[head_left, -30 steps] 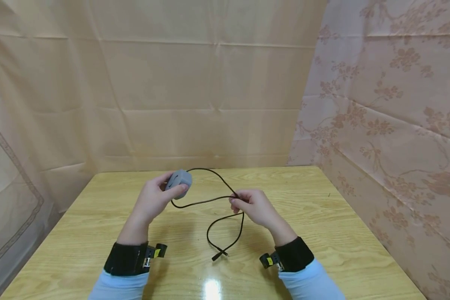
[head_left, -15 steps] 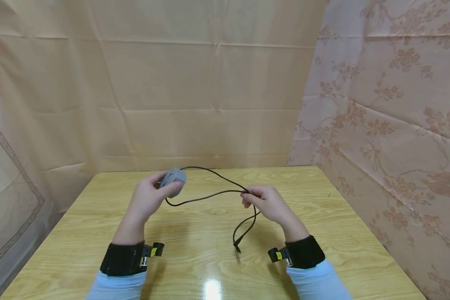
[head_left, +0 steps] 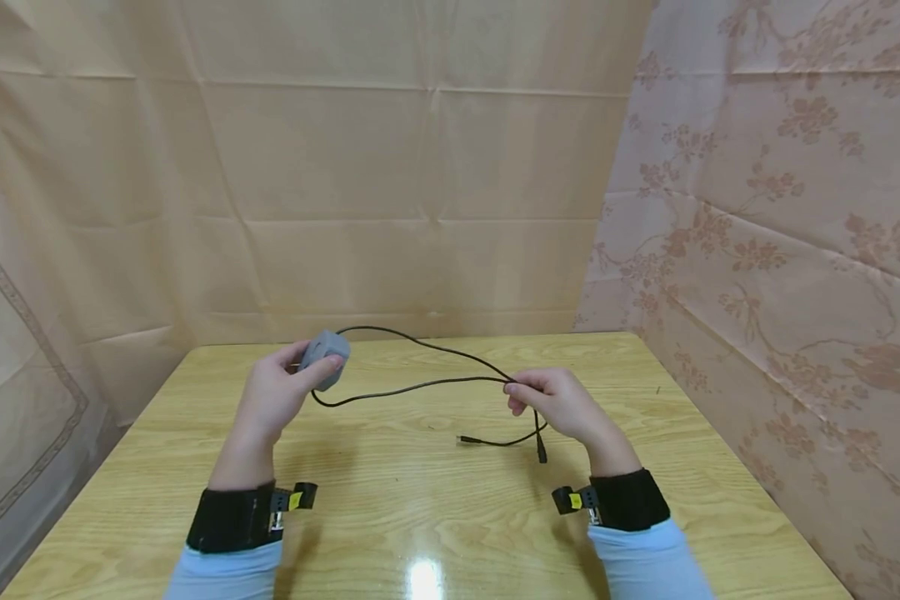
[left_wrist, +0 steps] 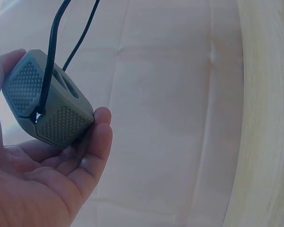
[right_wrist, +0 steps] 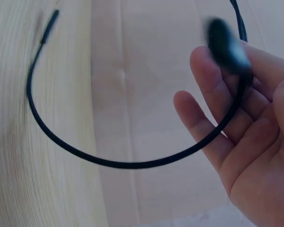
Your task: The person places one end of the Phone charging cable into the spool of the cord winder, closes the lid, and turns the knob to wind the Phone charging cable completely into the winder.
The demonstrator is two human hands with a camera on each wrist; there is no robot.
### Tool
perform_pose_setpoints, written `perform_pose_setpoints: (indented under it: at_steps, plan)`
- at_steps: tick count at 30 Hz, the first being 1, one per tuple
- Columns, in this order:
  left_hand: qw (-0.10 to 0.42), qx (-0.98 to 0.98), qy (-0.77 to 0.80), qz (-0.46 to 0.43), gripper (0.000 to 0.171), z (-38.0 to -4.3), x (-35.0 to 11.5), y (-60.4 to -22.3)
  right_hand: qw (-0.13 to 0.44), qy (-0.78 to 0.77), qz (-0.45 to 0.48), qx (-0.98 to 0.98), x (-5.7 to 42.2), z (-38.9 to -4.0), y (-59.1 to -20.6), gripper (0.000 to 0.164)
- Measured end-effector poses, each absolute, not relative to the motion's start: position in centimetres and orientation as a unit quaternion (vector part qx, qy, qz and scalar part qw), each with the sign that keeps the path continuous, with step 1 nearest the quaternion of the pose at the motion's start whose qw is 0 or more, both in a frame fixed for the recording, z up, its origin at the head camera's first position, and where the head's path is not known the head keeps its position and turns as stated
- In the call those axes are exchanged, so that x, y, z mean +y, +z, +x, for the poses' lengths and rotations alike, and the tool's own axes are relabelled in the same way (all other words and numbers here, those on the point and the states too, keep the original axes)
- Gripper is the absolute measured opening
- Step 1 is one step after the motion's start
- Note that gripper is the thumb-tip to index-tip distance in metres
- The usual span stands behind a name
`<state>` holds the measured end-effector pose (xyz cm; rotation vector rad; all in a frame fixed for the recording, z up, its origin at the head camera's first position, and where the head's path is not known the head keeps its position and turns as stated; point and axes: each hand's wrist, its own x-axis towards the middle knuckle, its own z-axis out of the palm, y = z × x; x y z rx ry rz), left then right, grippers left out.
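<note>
In the head view, my left hand (head_left: 270, 400) holds a grey faceted block (head_left: 328, 343) between thumb and fingers above the table. The left wrist view shows studded panels on the block (left_wrist: 64, 125) and a long slot in one face. Two strands of a black cable (head_left: 420, 386) run from the block across to my right hand (head_left: 562, 407), which pinches them together with thumb and forefinger. Below that hand the cable's two ends hang: one plug (head_left: 468, 439) points left, the other plug (head_left: 542, 452) points down. In the right wrist view, a blurred dark plug (right_wrist: 222, 42) overlaps the fingers.
A light wood table (head_left: 420, 517) lies under both hands. Beige cloth (head_left: 330, 167) hangs behind its far edge, and floral cloth (head_left: 780, 250) lines the right side. A whitish cloth (head_left: 15, 375) hangs at the left.
The hands have moved apart: left hand and block leftward, right hand rightward. The cable strands between them stretch longer. The loop below the right hand has opened, and its plug ends have separated.
</note>
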<state>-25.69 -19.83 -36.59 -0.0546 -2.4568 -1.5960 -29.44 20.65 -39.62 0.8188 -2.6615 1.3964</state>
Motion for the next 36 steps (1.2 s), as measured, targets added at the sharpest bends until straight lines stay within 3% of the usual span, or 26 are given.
perform_pose_setpoints:
  at_steps: [14, 25, 30, 36]
  plan:
    - [0.121, -0.817, -0.564, 0.006, 0.081, -25.7, -21.9, -36.7, -0.005, 0.445, 0.219, -0.868, 23.7, -30.0, -39.5, 0.024]
    - [0.116, -0.817, -0.565, 0.003, 0.079, -25.6, -22.3, -36.4, -0.106, 0.502, 0.236, -0.825, 24.6, -29.5, -39.1, 0.025]
    - [0.079, -0.842, -0.533, -0.017, 0.079, -25.9, -22.2, -36.9, -0.156, 0.439, 0.223, -0.856, 23.8, -29.8, -40.4, 0.023]
    - [0.063, -0.857, -0.510, -0.035, 0.084, -26.7, -21.5, -37.9, -0.131, 0.322, 0.232, -0.909, 22.3, -30.3, -41.7, 0.027]
